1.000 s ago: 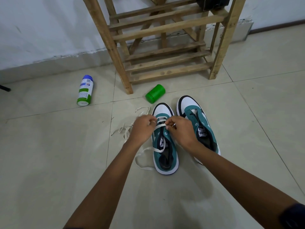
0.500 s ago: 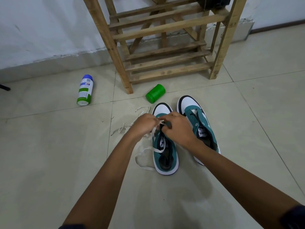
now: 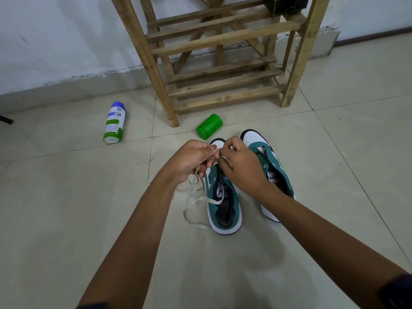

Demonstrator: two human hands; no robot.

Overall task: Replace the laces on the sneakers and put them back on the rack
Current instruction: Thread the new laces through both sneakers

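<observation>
Left hand (image 3: 193, 159) and right hand (image 3: 239, 166), fingers curled, both pinching white lace (image 3: 201, 200) above toe of left teal-and-white sneaker (image 3: 224, 206) on tiled floor (image 3: 66, 208); second sneaker (image 3: 270, 168) just beside; wooden rack (image 3: 223, 70) behind.

I kneel over a pale glossy tiled floor (image 3: 66, 219). Directly on it: two teal-and-white sneakers (image 3: 225, 210) side by side, loose white lace (image 3: 192, 205), a toppled green plastic jar (image 3: 209, 126), a toppled blue-capped spray can (image 3: 114, 122), and a slatted wooden rack (image 3: 223, 83).
</observation>
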